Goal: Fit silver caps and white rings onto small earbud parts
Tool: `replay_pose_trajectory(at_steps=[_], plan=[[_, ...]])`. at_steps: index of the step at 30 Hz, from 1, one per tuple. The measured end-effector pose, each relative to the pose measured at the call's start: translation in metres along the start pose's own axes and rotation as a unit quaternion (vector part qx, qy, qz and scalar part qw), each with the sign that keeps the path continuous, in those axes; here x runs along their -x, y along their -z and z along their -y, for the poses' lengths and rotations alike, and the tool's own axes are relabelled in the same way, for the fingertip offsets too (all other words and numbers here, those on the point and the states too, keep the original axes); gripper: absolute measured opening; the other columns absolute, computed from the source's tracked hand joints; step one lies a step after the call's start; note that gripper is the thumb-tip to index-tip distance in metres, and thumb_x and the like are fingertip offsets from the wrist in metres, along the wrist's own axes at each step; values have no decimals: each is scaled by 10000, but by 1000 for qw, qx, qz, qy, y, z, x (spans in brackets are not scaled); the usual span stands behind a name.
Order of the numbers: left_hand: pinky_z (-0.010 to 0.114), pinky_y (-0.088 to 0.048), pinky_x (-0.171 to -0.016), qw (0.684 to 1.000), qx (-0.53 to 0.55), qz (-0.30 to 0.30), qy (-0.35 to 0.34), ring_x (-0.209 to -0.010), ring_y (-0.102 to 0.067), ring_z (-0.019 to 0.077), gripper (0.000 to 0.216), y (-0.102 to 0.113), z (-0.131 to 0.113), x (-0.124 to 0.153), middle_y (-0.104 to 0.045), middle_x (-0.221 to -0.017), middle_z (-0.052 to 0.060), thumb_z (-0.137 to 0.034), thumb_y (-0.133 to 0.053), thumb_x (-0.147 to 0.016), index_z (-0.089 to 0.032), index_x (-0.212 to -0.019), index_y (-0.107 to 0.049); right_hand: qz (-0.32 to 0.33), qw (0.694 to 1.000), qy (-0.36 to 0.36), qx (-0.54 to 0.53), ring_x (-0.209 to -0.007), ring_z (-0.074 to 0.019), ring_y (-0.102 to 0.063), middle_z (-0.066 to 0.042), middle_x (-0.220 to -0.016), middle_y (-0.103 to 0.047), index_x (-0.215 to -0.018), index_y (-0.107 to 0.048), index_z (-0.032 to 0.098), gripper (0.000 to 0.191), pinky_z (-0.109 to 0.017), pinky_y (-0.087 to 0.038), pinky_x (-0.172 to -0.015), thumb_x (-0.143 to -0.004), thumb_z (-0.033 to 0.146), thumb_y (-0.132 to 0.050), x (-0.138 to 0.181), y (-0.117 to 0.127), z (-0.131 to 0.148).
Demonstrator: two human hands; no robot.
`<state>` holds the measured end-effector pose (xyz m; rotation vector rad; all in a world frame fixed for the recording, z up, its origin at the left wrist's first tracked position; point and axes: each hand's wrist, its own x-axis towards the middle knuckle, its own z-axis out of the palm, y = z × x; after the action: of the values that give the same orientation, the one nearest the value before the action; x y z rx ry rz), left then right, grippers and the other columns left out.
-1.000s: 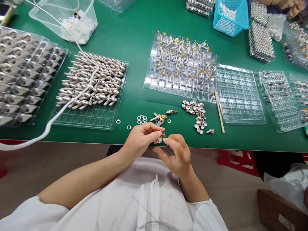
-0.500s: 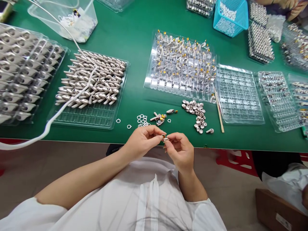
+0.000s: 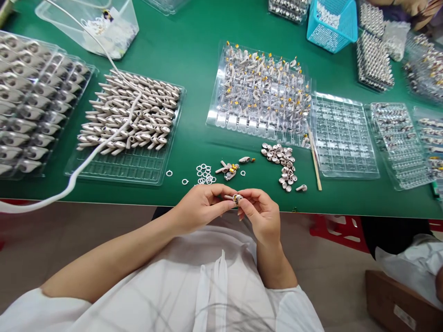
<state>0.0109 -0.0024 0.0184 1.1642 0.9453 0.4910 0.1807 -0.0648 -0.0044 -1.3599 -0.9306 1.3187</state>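
Observation:
Near the table's front edge, my left hand (image 3: 202, 206) is closed on a small beige earbud (image 3: 237, 198) with a stem and a bit of yellow showing at its head. My right hand (image 3: 260, 214) pinches the same earbud's head from the other side; whether a separate cap sits between its fingers I cannot make out. Just beyond the hands lie thin white rings (image 3: 204, 174), a few earbud shells with yellow flex pieces (image 3: 230, 170), and one more such piece (image 3: 245, 160). Small cup-shaped earbud caps (image 3: 285, 166) are heaped to the right, beside a single stemmed earbud piece (image 3: 302, 188).
A tray of stemmed shells (image 3: 128, 115) stands left, crossed by a white cable (image 3: 100, 146). Ahead is a clear tray of yellow-tabbed parts (image 3: 263, 92), with a wooden stick (image 3: 315, 163) alongside. A blue basket (image 3: 328, 34) and plastic tub (image 3: 119, 44) stand farther back.
The earbud between my fingers has turned, so its stem and rounded head now show. Both hands have come closer together around it.

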Motion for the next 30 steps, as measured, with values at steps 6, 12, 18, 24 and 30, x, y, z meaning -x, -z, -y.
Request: replay_pose_trajectory(at_steps=[6, 12, 18, 24, 30], plan=[[217, -502, -552, 1000, -4, 2, 4, -590, -592, 119, 226, 0, -3, 0, -719, -774, 54, -315, -650, -801, -137, -921, -722, 9, 1000, 1, 7, -567, -108, -622, -10, -789, -698, -947, -689, 215, 181, -226, -567, -482, -841, 362, -690, -1, 0, 0], [223, -469, -560, 1000, -24, 6, 18, -586, -556, 115, 198, 1, 1, 1, -672, -765, 33, -305, -602, -810, -144, -895, -681, 32, 999, 18, 10, -563, -107, -616, -3, -796, -690, -967, -695, 233, 146, -227, -559, -480, -852, 322, -682, 0, -1, -2], [201, -385, -484, 999, -50, -14, 16, -518, -480, 100, 174, 1, -1, -1, -586, -612, -16, -291, -585, -767, -152, -821, -675, 36, 975, 154, 155, -735, -145, -653, -37, -903, -703, -1036, -699, 249, 170, -272, -567, -611, -881, 210, -641, -1, 0, -1], [201, -381, -494, 998, -2, 43, 53, -517, -474, 95, 206, 7, -4, -2, -556, -565, -25, -297, -596, -789, -132, -865, -695, 80, 927, 273, 246, -805, -148, -637, -48, -938, -682, -1179, -652, 266, 334, -287, -553, -675, -889, 107, -603, -6, 9, 4], [201, -431, -536, 990, 15, 117, 72, -552, -513, 76, 236, 17, -9, -4, -646, -745, 16, -333, -633, -842, -114, -896, -700, 103, 913, 291, 265, -811, -150, -634, -50, -932, -670, -1208, -637, 252, 343, -279, -548, -667, -898, 112, -597, -9, 17, 6]])
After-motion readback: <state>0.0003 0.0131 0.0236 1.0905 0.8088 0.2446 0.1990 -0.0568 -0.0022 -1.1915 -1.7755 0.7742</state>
